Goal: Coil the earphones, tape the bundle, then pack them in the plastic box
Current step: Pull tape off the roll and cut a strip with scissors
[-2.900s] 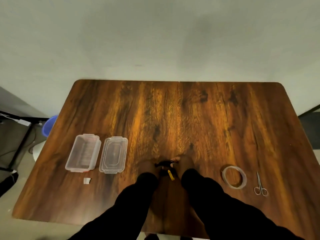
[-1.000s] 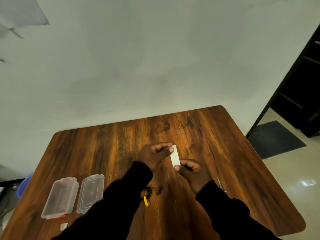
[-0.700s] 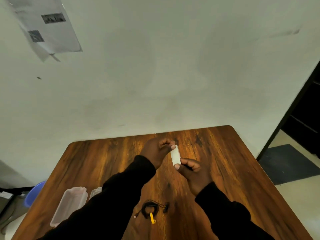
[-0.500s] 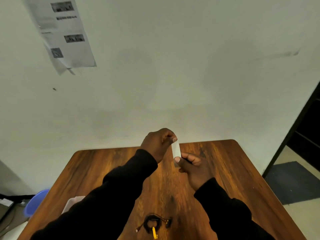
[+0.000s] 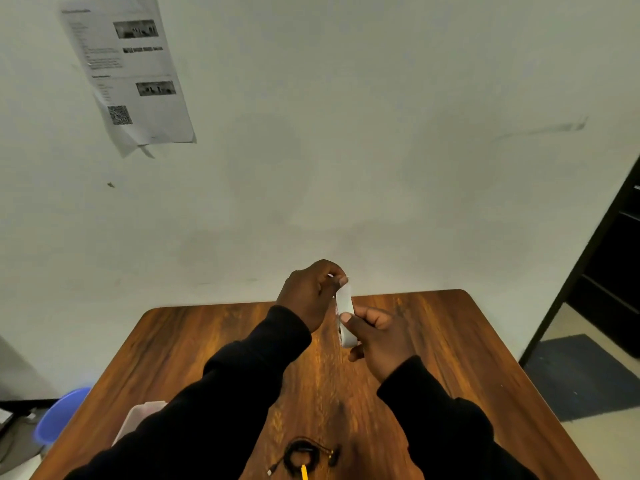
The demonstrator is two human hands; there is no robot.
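Head view: plastic box (image 5: 138, 419) mostly hidden.

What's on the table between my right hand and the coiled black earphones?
Nothing; in the head view only bare wooden table separates right hand from earphones.

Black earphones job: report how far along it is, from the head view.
Done: the black earphones lie coiled on the brown wooden table. In hand: the left hand and the right hand stretch a strip of whitish tape between them above the table; it is not on the bundle yet. Left: taping the coil and packing it into the clear plastic box, which is partly hidden by a sleeve.
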